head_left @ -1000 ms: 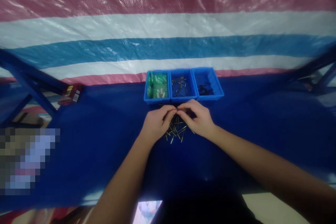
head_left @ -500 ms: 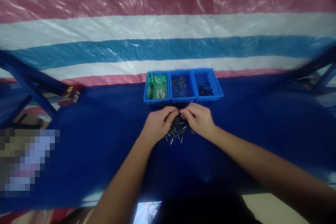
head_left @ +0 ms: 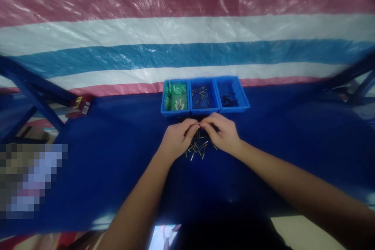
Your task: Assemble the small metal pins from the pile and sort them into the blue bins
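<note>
Three blue plastic bins stood side by side in a row on the blue table (head_left: pixel 117 156), their walls touching or nearly so. The left bin (head_left: pixel 175 113) held green plastic (head_left: pixel 179 99), bunched up along its left side, with small whitish pieces (head_left: pixel 179 105) lying on it in two groups, one near the back and one near the front. In the middle bin (head_left: pixel 205 111), slim metal pins (head_left: pixel 201 95) lay scattered at various angles. The right bin (head_left: pixel 236 109) contained small dark pieces (head_left: pixel 228 100), too dim to make out singly.

Just in front of the bins, the left hand (head_left: pixel 176 136) and the right hand (head_left: pixel 224 132) met at the fingertips. Each had its thumb and forefinger clamped on the same small slim piece (head_left: pixel 198 123), mostly hidden by the fingers, which was above a loose heap of metal pins (head_left: pixel 199 148). The heap lay on the table between and beneath the hands, partly covered by them, its pins crossing each other.

Well apart to the left lay a dark red box (head_left: pixel 78 106) with yellow marks and a pale label.
</note>
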Available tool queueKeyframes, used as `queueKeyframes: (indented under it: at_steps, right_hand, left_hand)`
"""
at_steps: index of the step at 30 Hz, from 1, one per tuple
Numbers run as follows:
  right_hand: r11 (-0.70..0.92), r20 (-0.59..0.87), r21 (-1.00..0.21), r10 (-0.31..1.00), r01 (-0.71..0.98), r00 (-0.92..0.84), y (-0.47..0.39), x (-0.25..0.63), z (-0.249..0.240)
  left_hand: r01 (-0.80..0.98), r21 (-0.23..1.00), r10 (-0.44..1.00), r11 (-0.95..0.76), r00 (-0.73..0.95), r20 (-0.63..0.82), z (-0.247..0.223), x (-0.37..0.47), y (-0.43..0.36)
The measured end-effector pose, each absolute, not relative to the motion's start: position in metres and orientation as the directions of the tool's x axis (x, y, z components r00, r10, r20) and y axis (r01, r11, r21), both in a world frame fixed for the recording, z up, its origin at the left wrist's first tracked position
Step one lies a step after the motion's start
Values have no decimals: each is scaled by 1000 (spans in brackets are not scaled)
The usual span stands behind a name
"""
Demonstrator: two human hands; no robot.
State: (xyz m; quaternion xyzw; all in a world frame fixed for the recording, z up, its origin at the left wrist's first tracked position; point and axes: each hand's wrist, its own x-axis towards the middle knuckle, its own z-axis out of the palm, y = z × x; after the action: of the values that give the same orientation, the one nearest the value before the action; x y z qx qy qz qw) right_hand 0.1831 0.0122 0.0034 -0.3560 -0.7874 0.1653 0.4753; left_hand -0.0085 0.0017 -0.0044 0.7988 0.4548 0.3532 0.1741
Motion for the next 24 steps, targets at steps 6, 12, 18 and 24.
queueKeyframes:
  at_steps: [6, 12, 18, 24]
  right_hand:
    - [680, 620, -603, 728, 416, -292, 14, 185, 0]
    - [671, 600, -615, 739, 414, -307, 13, 185, -2]
    - [703, 628, -612, 711, 362, -317, 13, 183, 1]
    - [719, 642, -609, 695, 333, -325, 13, 183, 1]
  left_hand:
    - [578, 636, 857, -512, 297, 421, -5, -7, 1]
    - [596, 626, 862, -503, 286, 419, -3, -9, 1]
    - [611, 597, 851, -519, 305, 427, -4, -11, 3]
    - [608, 609, 858, -510, 308, 411, -3, -12, 3]
